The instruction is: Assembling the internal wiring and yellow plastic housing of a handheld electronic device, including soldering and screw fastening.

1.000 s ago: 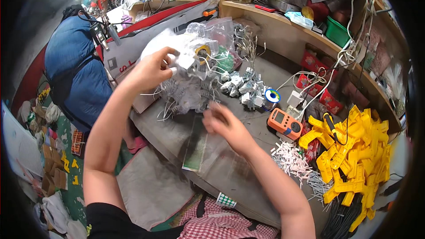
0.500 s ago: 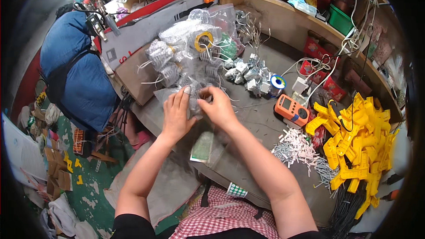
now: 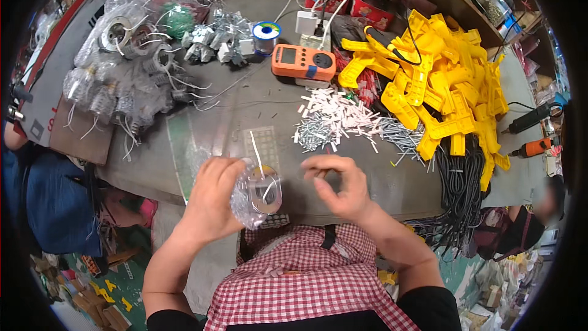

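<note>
My left hand [image 3: 211, 199] grips a small part wrapped in clear plastic [image 3: 258, 195], with a white wire sticking up from it, close to my chest above the table's front edge. My right hand [image 3: 340, 185] hovers just to the right of it, fingers curled and apart, holding nothing that I can see. A green circuit board [image 3: 184, 147] lies on the grey table [image 3: 257, 98] beyond my left hand. A heap of similar plastic-wrapped parts [image 3: 125, 79] lies at the far left.
An orange meter [image 3: 303, 61] and a solder spool [image 3: 266, 30] sit at the back. White sleeves and screws [image 3: 340, 122] are scattered at centre right. A yellow plastic pile [image 3: 441, 79] and black cables [image 3: 465, 184] fill the right. Another person [image 3: 533, 208] sits far right.
My view has swung down and toward me. Both hands came back from the heap of wrapped parts, and my left hand now holds one of them near my chest.
</note>
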`<action>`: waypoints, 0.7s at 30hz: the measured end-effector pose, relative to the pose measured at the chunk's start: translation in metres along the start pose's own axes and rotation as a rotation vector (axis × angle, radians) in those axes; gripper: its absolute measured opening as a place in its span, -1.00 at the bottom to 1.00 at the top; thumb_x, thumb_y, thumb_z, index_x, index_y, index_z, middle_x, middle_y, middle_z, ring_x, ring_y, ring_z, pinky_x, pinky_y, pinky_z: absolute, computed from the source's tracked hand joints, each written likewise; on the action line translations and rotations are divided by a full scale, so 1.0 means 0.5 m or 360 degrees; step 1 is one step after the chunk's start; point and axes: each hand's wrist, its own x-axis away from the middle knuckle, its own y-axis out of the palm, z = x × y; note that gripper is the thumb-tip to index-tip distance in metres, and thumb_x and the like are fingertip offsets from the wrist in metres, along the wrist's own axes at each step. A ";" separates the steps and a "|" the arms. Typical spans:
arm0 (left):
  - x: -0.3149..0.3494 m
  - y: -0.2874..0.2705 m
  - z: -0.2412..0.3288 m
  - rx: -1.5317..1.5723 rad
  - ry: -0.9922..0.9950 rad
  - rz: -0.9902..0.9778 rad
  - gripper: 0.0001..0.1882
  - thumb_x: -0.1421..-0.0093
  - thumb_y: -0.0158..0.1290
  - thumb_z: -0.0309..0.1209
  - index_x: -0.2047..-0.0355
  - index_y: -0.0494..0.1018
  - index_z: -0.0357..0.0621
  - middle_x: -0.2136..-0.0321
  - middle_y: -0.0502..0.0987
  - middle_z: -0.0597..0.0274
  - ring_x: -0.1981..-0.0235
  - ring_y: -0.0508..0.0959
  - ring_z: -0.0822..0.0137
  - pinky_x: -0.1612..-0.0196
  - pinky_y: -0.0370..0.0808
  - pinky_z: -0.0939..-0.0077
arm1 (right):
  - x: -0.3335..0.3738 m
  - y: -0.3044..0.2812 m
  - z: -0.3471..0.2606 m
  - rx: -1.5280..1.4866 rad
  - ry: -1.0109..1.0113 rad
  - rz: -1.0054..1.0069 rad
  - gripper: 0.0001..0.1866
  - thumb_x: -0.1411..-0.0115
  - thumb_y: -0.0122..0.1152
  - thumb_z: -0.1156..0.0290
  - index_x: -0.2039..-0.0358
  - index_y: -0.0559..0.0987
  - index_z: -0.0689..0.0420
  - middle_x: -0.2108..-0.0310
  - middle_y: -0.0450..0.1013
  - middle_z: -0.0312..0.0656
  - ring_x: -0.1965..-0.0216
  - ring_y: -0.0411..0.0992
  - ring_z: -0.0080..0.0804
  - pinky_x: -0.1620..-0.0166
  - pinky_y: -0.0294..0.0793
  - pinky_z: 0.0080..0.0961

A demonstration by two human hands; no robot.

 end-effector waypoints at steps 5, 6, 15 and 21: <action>-0.045 0.071 0.071 0.0023 0.0256 -0.0360 -0.27 0.36 0.29 -0.42 0.07 0.32 -0.22 0.25 0.39 0.05 0.17 0.40 0.03 0.00 0.30 0.18 | -0.069 -0.058 0.106 0.1327 -0.0756 -0.0445 -0.69 0.00 0.27 0.32 0.20 0.51 0.05 0.07 0.43 -0.22 -0.03 0.34 -0.22 -0.12 0.23 -0.14; -0.055 0.091 0.080 -0.0007 0.0331 -0.0495 -0.26 0.38 0.29 -0.46 0.07 0.32 -0.21 0.26 0.39 0.06 0.16 0.40 0.03 -0.02 0.28 0.18 | -0.089 -0.056 0.127 0.1356 -0.0948 -0.0587 -0.70 0.02 0.28 0.33 0.24 0.52 0.06 0.05 0.41 -0.23 -0.06 0.31 -0.25 -0.15 0.18 -0.11; -0.118 0.239 0.124 -0.0053 0.0157 -0.0525 -0.21 0.36 0.30 -0.36 0.01 0.31 -0.18 0.18 0.39 0.06 0.07 0.39 0.04 -0.08 0.23 0.11 | -0.220 -0.156 0.170 0.1123 -0.1039 -0.0266 -0.74 0.01 0.27 0.42 0.24 0.55 0.09 0.14 0.44 -0.22 0.06 0.37 -0.23 -0.06 0.31 -0.28; -0.107 0.250 0.062 0.0323 0.0523 -0.0276 -0.39 0.23 0.24 -0.40 0.06 0.39 -0.05 0.12 0.42 0.19 0.02 0.39 0.11 -0.08 0.26 0.10 | -0.042 -0.256 0.012 0.0647 -0.0013 -0.0388 -0.82 -0.11 0.17 0.49 0.24 0.56 0.19 0.28 0.49 -0.15 0.19 0.45 -0.28 0.10 0.41 -0.41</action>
